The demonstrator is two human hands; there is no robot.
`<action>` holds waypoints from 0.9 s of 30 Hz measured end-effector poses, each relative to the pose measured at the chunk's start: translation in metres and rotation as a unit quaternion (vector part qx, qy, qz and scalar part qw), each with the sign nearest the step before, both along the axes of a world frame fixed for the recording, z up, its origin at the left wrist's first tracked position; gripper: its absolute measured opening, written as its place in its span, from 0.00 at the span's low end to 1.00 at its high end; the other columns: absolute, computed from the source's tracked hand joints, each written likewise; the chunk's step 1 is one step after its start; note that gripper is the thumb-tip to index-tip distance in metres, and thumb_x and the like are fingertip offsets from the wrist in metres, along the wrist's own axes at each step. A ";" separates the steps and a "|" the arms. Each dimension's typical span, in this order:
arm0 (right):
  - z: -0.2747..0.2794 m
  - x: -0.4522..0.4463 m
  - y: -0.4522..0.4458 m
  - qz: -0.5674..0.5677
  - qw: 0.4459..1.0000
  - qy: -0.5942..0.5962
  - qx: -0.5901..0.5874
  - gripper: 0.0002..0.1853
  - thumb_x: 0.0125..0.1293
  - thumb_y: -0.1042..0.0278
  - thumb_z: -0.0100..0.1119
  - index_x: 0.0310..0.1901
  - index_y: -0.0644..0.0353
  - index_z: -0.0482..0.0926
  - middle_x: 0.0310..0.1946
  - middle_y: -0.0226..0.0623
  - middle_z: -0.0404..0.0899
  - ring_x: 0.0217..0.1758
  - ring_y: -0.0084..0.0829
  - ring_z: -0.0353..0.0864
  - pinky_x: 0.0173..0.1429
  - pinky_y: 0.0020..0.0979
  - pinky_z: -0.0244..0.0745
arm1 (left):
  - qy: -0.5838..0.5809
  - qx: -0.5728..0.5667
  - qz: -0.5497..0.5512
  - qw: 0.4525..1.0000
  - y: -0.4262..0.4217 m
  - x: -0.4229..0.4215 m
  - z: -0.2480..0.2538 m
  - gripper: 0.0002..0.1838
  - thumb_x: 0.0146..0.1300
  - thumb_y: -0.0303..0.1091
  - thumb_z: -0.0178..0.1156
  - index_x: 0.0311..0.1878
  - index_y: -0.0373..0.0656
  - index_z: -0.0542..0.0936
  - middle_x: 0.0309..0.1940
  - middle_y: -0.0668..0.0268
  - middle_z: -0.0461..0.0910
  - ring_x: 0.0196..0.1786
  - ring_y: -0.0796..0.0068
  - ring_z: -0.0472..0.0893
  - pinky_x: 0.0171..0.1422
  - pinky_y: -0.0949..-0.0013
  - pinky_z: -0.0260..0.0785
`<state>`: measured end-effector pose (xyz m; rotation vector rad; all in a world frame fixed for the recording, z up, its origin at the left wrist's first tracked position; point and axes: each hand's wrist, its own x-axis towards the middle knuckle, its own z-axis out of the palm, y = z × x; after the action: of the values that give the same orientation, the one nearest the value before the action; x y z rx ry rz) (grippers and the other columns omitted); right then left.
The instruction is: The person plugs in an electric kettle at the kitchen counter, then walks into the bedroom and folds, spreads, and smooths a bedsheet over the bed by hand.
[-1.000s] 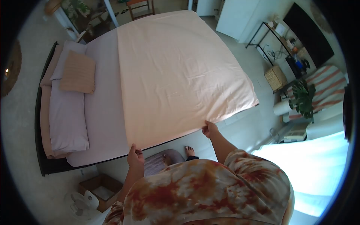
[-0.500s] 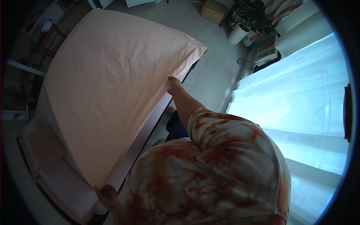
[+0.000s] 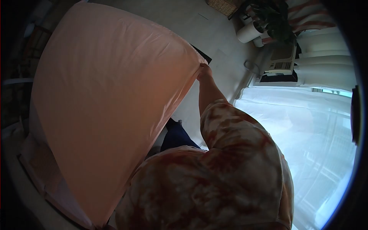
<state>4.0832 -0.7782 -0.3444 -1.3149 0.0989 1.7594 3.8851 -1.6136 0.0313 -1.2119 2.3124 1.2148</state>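
Observation:
A peach sheet is spread over the bed and pulled taut along its near edge. My right hand is closed on the sheet's edge near the bed's dark foot corner. The other end of that edge runs down to the bottom of the view, where my left hand is too dark and cut off to make out. At the lower left, a cushion lies in shadow beside the sheet.
A white plant pot with a leafy plant stands at the upper right, below a woven basket. A boxy appliance is near the white curtain. Pale floor shows beyond the bed's foot.
The sheet's near edge is lifted and drawn towards me. My right hand has moved farther towards the foot corner, and my left hand has dropped to the bottom edge of the view.

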 end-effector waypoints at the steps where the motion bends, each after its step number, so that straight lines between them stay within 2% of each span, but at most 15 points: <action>1: -0.005 0.003 0.014 0.000 1.000 -0.011 0.003 0.15 0.62 0.73 0.49 0.49 0.69 0.70 0.45 0.47 0.76 0.47 0.44 0.78 0.52 0.42 0.76 | 0.002 -0.011 0.006 1.000 0.004 0.000 -0.006 0.50 0.55 0.66 0.54 0.70 0.46 0.43 0.70 0.63 0.38 0.70 0.58 0.41 0.66 0.55 0.52; 3: -0.008 0.008 0.037 -0.001 1.000 -0.023 0.004 0.14 0.63 0.73 0.49 0.49 0.70 0.70 0.45 0.46 0.76 0.46 0.44 0.78 0.51 0.41 0.77 | 0.001 -0.026 0.018 0.999 0.008 -0.002 -0.016 0.47 0.55 0.64 0.55 0.67 0.45 0.46 0.65 0.63 0.41 0.66 0.59 0.44 0.62 0.56 0.54; 8: 0.037 0.009 0.087 0.025 0.984 -0.174 0.016 0.13 0.65 0.74 0.51 0.49 0.69 0.70 0.44 0.44 0.76 0.45 0.39 0.78 0.46 0.34 0.79 | 0.010 -0.050 0.040 0.998 0.007 -0.008 -0.027 0.39 0.56 0.60 0.56 0.59 0.44 0.52 0.54 0.63 0.49 0.55 0.62 0.51 0.53 0.60 0.57; 9: 0.033 0.015 0.098 0.025 0.984 -0.174 0.014 0.13 0.65 0.74 0.51 0.49 0.69 0.70 0.44 0.44 0.76 0.45 0.39 0.78 0.46 0.34 0.79 | 0.011 -0.050 0.042 0.998 0.008 -0.008 -0.030 0.38 0.57 0.59 0.56 0.57 0.43 0.54 0.52 0.64 0.51 0.53 0.63 0.53 0.51 0.61 0.58; 11: 0.023 0.034 0.124 0.099 0.966 -0.218 0.098 0.13 0.65 0.67 0.52 0.46 0.68 0.73 0.39 0.44 0.78 0.40 0.36 0.79 0.39 0.29 0.78 | 0.017 -0.050 0.049 0.997 0.008 -0.010 -0.034 0.35 0.57 0.58 0.57 0.54 0.42 0.56 0.48 0.64 0.54 0.48 0.64 0.56 0.48 0.62 0.60; 12: 0.033 0.047 0.130 0.215 0.914 -0.327 0.104 0.16 0.64 0.63 0.53 0.45 0.68 0.74 0.36 0.43 0.78 0.38 0.34 0.80 0.37 0.29 0.76 | 0.022 -0.048 0.053 0.997 0.006 -0.010 -0.038 0.33 0.57 0.57 0.57 0.53 0.42 0.58 0.45 0.64 0.56 0.46 0.65 0.57 0.46 0.63 0.61; 13: 0.043 0.061 0.135 0.320 0.837 -0.431 0.107 0.18 0.64 0.59 0.53 0.44 0.68 0.75 0.34 0.43 0.79 0.35 0.33 0.80 0.35 0.28 0.75 | 0.032 -0.044 0.061 0.997 0.004 -0.009 -0.042 0.32 0.57 0.56 0.57 0.51 0.42 0.59 0.43 0.64 0.57 0.44 0.65 0.59 0.44 0.64 0.61; 14: 0.028 0.080 0.143 0.360 0.768 -0.515 0.125 0.20 0.63 0.56 0.52 0.44 0.69 0.75 0.33 0.43 0.79 0.35 0.34 0.80 0.36 0.30 0.75 | 0.039 -0.038 0.064 0.996 0.001 -0.009 -0.043 0.30 0.58 0.55 0.57 0.50 0.41 0.60 0.41 0.64 0.59 0.42 0.66 0.60 0.42 0.64 0.62; 16: 0.004 0.115 0.157 0.414 0.591 -0.680 0.130 0.25 0.62 0.50 0.51 0.45 0.69 0.76 0.32 0.44 0.81 0.35 0.37 0.81 0.38 0.34 0.75 | 0.059 -0.025 0.080 0.995 -0.005 -0.002 -0.052 0.27 0.58 0.54 0.58 0.47 0.41 0.63 0.37 0.64 0.62 0.37 0.67 0.63 0.38 0.66 0.64; 18: 0.037 0.105 0.144 0.376 0.538 -0.739 0.152 0.29 0.60 0.45 0.50 0.43 0.70 0.75 0.39 0.52 0.80 0.45 0.49 0.80 0.48 0.41 0.74 | 0.088 -0.003 0.095 0.992 -0.018 0.007 -0.067 0.25 0.58 0.52 0.58 0.44 0.40 0.66 0.32 0.64 0.65 0.33 0.69 0.66 0.35 0.67 0.65; 20: 0.053 0.096 0.144 0.377 0.563 -0.726 0.114 0.18 0.60 0.53 0.55 0.45 0.57 0.77 0.42 0.46 0.79 0.46 0.41 0.80 0.47 0.34 0.78 | 0.130 0.023 0.092 0.987 -0.039 0.011 -0.082 0.23 0.59 0.51 0.59 0.41 0.39 0.68 0.28 0.65 0.68 0.28 0.70 0.69 0.31 0.69 0.67; 22: 0.024 0.124 0.166 0.437 0.400 -0.774 0.222 0.24 0.60 0.50 0.51 0.44 0.68 0.75 0.41 0.53 0.79 0.45 0.49 0.80 0.48 0.41 0.74 | 0.168 0.031 0.086 0.981 -0.051 0.010 -0.091 0.21 0.59 0.49 0.59 0.37 0.38 0.71 0.23 0.65 0.71 0.24 0.71 0.72 0.27 0.70 0.68; 25: 0.047 0.119 0.163 0.473 0.480 -0.721 0.163 0.19 0.59 0.56 0.55 0.44 0.64 0.74 0.34 0.44 0.80 0.35 0.39 0.82 0.34 0.37 0.77 | 0.099 -0.091 0.092 0.987 -0.039 0.011 -0.098 0.21 0.61 0.44 0.53 0.49 0.35 0.71 0.31 0.57 0.77 0.31 0.67 0.77 0.36 0.63 0.68; 26: 0.066 0.108 0.154 0.478 0.557 -0.673 0.093 0.17 0.59 0.60 0.58 0.47 0.60 0.73 0.35 0.38 0.80 0.35 0.35 0.81 0.30 0.35 0.78 | 0.074 -0.239 -0.017 0.968 -0.013 0.022 -0.099 0.21 0.61 0.44 0.52 0.48 0.36 0.73 0.32 0.55 0.78 0.34 0.65 0.78 0.39 0.62 0.69; 27: 0.065 0.103 0.151 0.410 0.667 -0.614 0.096 0.16 0.60 0.59 0.58 0.44 0.61 0.73 0.30 0.37 0.78 0.28 0.33 0.78 0.24 0.35 0.73 | 0.082 -0.232 0.002 0.969 -0.015 0.025 -0.106 0.21 0.61 0.44 0.52 0.48 0.36 0.73 0.32 0.55 0.78 0.34 0.65 0.78 0.39 0.62 0.69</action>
<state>4.1858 -0.6268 -0.2798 -2.2832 -1.6062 1.0090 3.9103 -1.6282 -0.0746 -1.2922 2.8266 0.8192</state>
